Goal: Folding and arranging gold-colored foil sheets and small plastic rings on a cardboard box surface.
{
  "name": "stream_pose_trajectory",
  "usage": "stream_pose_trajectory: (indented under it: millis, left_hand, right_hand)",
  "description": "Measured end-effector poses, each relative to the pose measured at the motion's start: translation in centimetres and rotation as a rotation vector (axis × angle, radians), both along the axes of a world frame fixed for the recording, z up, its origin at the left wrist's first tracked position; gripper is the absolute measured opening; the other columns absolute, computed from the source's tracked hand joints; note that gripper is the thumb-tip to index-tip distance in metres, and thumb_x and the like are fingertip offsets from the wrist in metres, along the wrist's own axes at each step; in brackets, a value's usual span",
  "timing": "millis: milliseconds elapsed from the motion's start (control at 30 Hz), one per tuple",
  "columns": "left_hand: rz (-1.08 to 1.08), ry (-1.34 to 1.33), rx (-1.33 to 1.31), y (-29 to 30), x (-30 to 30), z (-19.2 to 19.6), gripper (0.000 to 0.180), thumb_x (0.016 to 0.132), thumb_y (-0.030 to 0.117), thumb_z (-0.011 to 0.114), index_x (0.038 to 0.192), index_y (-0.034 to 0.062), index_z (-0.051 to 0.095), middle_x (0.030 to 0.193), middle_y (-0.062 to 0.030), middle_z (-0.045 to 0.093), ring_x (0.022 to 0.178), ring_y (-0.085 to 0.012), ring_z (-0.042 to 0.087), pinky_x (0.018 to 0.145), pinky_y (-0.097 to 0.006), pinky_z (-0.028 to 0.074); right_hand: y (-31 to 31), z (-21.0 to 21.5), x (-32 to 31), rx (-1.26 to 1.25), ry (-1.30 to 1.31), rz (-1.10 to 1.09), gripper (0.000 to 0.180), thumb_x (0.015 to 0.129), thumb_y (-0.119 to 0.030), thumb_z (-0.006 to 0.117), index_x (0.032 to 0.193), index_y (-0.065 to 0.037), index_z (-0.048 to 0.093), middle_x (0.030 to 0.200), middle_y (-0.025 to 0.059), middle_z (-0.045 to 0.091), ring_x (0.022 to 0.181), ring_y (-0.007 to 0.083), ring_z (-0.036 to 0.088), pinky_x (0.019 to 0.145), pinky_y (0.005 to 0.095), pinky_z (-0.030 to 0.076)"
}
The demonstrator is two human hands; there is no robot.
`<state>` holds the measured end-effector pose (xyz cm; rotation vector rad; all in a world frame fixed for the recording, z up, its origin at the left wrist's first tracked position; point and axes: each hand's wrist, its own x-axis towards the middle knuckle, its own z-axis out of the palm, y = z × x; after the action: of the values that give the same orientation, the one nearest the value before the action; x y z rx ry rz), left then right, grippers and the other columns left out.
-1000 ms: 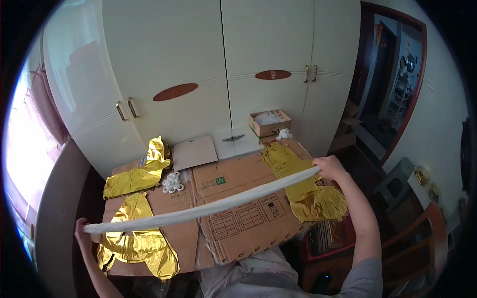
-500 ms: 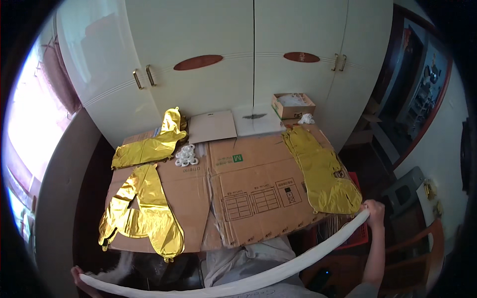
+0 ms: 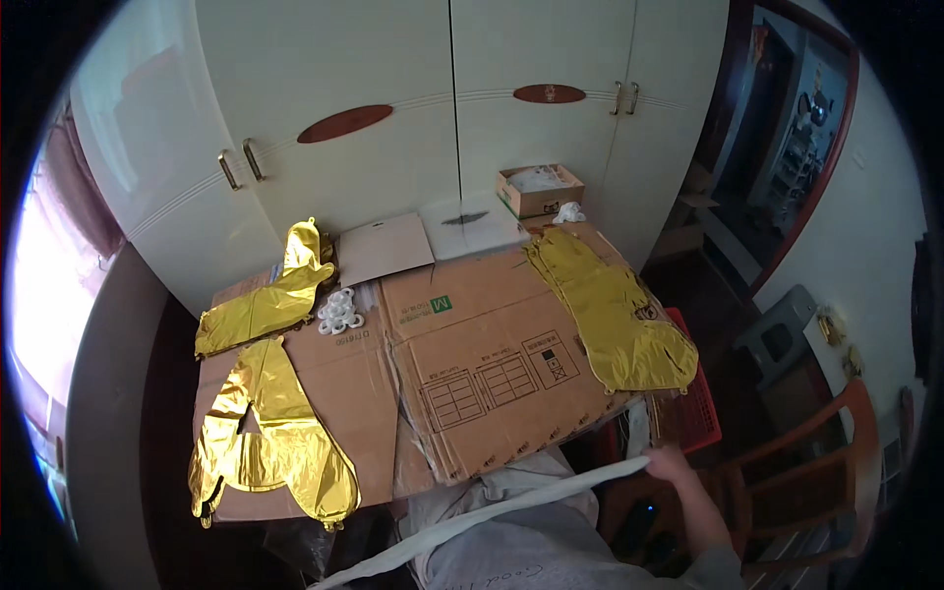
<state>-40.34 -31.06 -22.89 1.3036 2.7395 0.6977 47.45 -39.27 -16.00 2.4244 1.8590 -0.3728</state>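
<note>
I have the right hand (image 3: 673, 465) grasping the white strip (image 3: 492, 509) on the cardboard's (image 3: 492, 305) near side, length slanting leftward, away from it; the left hand's unseen fingers, I can't tell.

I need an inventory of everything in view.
white strip: 1, white, lower middle
gold foil: 3 lots, gold, two left, one right
cardboard: several, brown, under foil
rings: one heap, white, left back
board: 1, grey-brown, back middle
panel: 1, white, right of board
small box: 1, tan, back right
bundle: 1, white, beside small box
wardrobe: 1, cream, background
handles: 4, brass, on wardrobe
basket: 1, red, beyond right foil
stool: 1, grey, right
chair: 1, brown, lower right
doorway: 1, red-framed, right
curtain: 1, pinkish, far left
shirt: 1, grey, bottom middle
right grip: 1, bare, on strip
left grip: none in view
</note>
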Motion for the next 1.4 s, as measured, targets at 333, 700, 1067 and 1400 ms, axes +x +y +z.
stream_pose_trajectory:
  millis: [333, 700, 1067, 1400]
  left_hand:
    - [-0.342, -0.308, 0.265, 2.9, 10.4, 11.8, 0.03, 0.088, 0.027, 0.049, 0.071, 0.0031, 0.049, 0.065, -0.0127, 0.052, 0.058, -0.0239, 0.048, 0.055, -0.036, 0.039]
    - [-1.286, -0.955, 0.734, 4.3, 18.5, 24.4, 0.029, 0.089, 0.027, 0.048, 0.071, 0.0054, 0.046, 0.068, -0.0108, 0.049, 0.057, -0.0212, 0.043, 0.055, -0.036, 0.037]
    - [-1.584, -1.18, 0.563, 6.7, 25.0, 26.6, 0.028, 0.09, 0.027, 0.046, 0.07, 0.0077, 0.043, 0.07, -0.009, 0.046, 0.055, -0.0185, 0.038, 0.054, -0.035, 0.034]
    - [-1.262, -1.208, 0.656, 6.8, 25.7, 26.3, 0.032, 0.081, 0.029, 0.06, 0.065, 0.0008, 0.054, 0.055, -0.0074, 0.053, 0.057, -0.0176, 0.053, 0.05, -0.032, 0.04]
  right_hand:
    - [-7.3, -5.0, -0.2, 0.175, 0.504, -0.365, 0.019, 0.08, -0.02, 0.056, 0.087, -0.003, 0.062, 0.085, 0.0143, 0.064, 0.082, 0.0241, 0.063, 0.071, 0.0343, 0.048]
    - [7.6, 19.4, -12.9, 1.239, 0.804, 0.662, 0.045, 0.09, -0.046, 0.045, 0.065, -0.009, 0.052, 0.05, 0.0013, 0.048, 0.041, 0.0184, 0.049, 0.046, 0.0304, 0.042]
    - [7.0, 13.7, -8.5, 0.968, 0.779, 0.297, 0.051, 0.087, -0.054, 0.046, 0.065, -0.008, 0.056, 0.05, 0.0001, 0.046, 0.043, 0.0141, 0.047, 0.042, 0.0278, 0.036]
    - [4.7, 0.5, -5.1, 0.675, 1.05, -0.315, 0.019, 0.079, -0.018, 0.06, 0.067, -0.003, 0.055, 0.062, 0.0018, 0.051, 0.058, 0.0091, 0.048, 0.054, 0.0246, 0.038]
